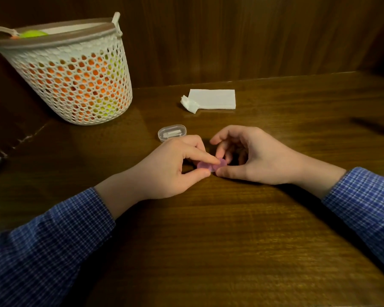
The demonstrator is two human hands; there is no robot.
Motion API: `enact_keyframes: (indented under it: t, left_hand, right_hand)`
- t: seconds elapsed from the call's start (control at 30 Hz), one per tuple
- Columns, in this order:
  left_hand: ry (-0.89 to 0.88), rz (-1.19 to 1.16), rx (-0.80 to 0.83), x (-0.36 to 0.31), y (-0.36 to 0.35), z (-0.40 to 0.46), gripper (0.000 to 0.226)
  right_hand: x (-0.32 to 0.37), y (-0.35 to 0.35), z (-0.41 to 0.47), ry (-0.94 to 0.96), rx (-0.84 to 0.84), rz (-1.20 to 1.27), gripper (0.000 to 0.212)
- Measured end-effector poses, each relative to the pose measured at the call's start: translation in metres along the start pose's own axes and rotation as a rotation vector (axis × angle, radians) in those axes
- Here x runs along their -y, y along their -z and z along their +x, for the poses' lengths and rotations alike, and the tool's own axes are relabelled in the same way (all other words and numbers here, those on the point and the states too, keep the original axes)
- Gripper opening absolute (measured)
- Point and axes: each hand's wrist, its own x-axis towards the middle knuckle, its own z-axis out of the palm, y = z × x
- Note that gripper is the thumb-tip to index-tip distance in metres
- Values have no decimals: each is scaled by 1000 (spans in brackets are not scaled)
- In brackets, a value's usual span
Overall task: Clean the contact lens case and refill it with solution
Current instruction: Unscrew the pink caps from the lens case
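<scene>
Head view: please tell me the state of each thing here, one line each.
Lens case: pink, on the table, gripped by both hands.
Left hand: pinches the case.
Right hand: fingers curled on the case.
Clear box: closed.
Napkins: folded stack, one crumpled beside it.
Basket: upright, filled.

The contact lens case (211, 165) is small, pink-purple and slightly translucent, with two round wells side by side. It lies low on the wooden table (231, 229), near the middle, and fingers cover most of it. The left hand (175, 167) pinches its left part between forefinger and thumb, and the right hand (251, 156) pinches its right part.
</scene>
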Motion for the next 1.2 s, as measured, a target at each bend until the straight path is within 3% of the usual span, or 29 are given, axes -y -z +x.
enact_keyframes:
  t: [0.37,0.57,0.8,0.97,1.2]
  left_hand:
    - [-1,-4,-1,0,0,1,33]
    - [-2,-12,-5,-1,0,0,32]
    - [5,-17,3,-3,1,0,32]
    - [5,-12,10,-3,1,0,33]
    - [15,-15,-41,-1,0,0,27]
  right_hand:
    - [1,3,0,8,45,34,59]
    - [-1,-3,0,3,-27,-9,62]
    - [0,1,0,14,46,60,59]
    - [0,-4,0,12,-19,17,63]
    - [1,1,0,5,46,49,63]
